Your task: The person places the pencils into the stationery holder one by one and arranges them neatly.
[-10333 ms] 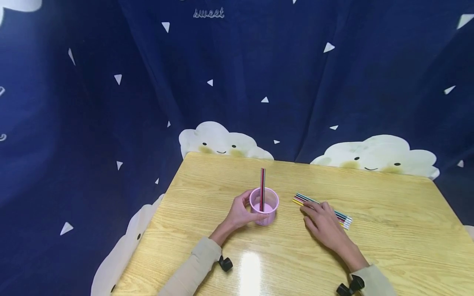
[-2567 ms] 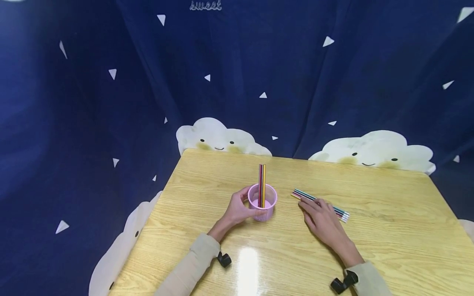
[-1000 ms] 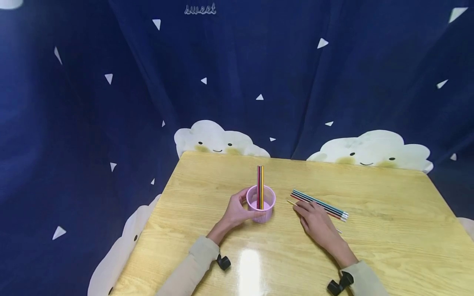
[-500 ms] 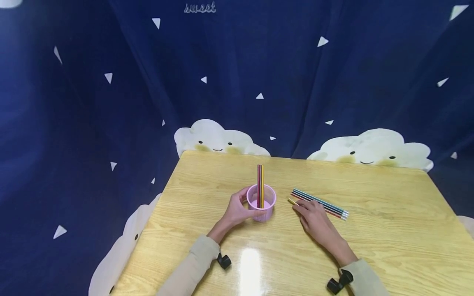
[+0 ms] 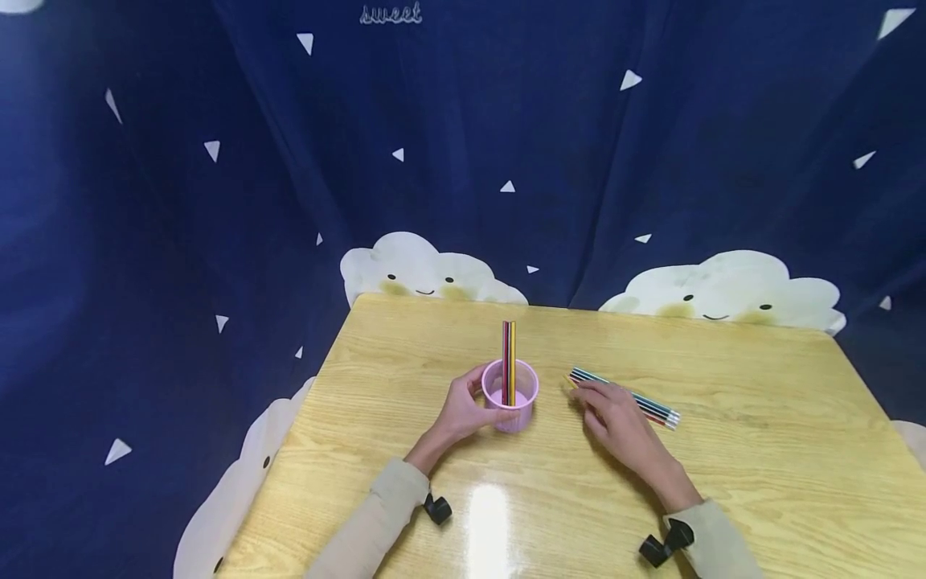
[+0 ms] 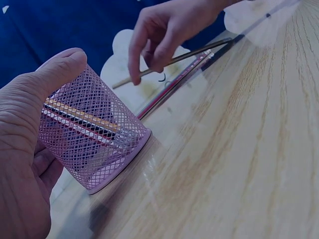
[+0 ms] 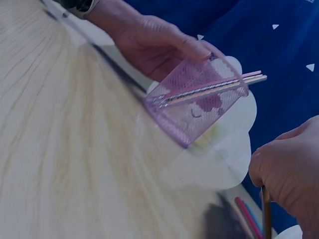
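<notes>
My left hand (image 5: pixel 463 412) grips a pink mesh pencil cup (image 5: pixel 522 416), thumb at the near rim and fingers round the far side. In the left wrist view the cup's mesh wall (image 6: pixel 97 149) shows pencils standing inside. These pencils (image 5: pixel 510 350), red, black and yellow striped, lean against the rim and stick out above it. Right of the cup, my right hand (image 5: pixel 618 422) pinches a yellow pencil (image 6: pixel 199 51) between thumb and fingers. In the head view the hand hides most of it. Beneath and beyond that hand, several striped pencils (image 5: pixel 651 406) lie side by side on the table.
The light wooden table (image 5: pixel 405 354) ends at a dark blue curtain (image 5: pixel 463 121) printed with white clouds and triangles. A bright light reflection (image 5: pixel 488 531) shows on the near tabletop. A small black camera (image 5: pixel 438 510) sits at the left wrist, another (image 5: pixel 661 547) at the right.
Earlier the cup gained a yellow pencil beside the others. Since then my right hand has drawn another yellow pencil off the row and raised it slightly. The left hand keeps its hold.
</notes>
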Tool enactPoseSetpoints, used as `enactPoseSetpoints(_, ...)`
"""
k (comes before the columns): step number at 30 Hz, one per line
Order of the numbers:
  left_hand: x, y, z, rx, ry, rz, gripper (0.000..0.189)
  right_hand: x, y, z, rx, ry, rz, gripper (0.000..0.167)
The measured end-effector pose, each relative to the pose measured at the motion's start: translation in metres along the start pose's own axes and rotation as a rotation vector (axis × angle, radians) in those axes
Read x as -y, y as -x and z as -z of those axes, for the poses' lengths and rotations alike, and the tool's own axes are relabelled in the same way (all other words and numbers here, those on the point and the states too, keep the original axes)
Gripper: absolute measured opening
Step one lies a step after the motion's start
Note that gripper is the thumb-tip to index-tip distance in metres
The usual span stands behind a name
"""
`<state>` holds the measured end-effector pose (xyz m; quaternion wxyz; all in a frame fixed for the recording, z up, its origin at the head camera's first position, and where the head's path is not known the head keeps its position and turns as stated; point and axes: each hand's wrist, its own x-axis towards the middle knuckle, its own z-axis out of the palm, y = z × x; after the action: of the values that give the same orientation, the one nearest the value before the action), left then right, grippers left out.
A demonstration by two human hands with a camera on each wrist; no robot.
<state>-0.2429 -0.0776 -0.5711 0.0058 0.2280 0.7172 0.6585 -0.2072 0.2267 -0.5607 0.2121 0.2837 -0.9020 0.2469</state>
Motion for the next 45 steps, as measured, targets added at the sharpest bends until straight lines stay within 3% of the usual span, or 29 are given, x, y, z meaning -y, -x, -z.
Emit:
enactPoseSetpoints(9,0.001,-0.002,0.000,-0.001,0.001,-0.025,0.082,0.007,-0.016,0.011,-0.081,-0.090,0.043,0.041)
enactPoseSetpoints(16,-0.002,-0.003,-0.001,-0.009,0.021,0.007,0.083,0.013,-0.028,0.020,-0.133,-0.186,0.040,0.041)
enactPoseSetpoints(20,-0.020,-0.002,-0.001,0.000,0.027,0.025,0.080,0.016,-0.033,0.025,-0.141,-0.254,0.022,0.043)
enactPoseSetpoints(23,-0.022,-0.003,0.000,0.004,0.024,0.033,0.080,0.017,-0.038,0.029,-0.150,-0.273,0.024,0.046)
enactPoseSetpoints(28,-0.003,-0.005,-0.001,0.000,0.015,0.030,0.083,0.018,-0.047,0.033,-0.181,-0.289,0.051,0.052)
enactPoseSetpoints(41,-0.001,0.001,0.001,-0.003,-0.016,0.029,0.081,0.030,-0.062,0.040,-0.246,-0.335,-0.012,0.063)
enactPoseSetpoints(45,0.000,0.001,0.001,-0.008,-0.029,0.026,0.082,0.034,-0.072,0.043,-0.311,-0.348,-0.012,0.064)
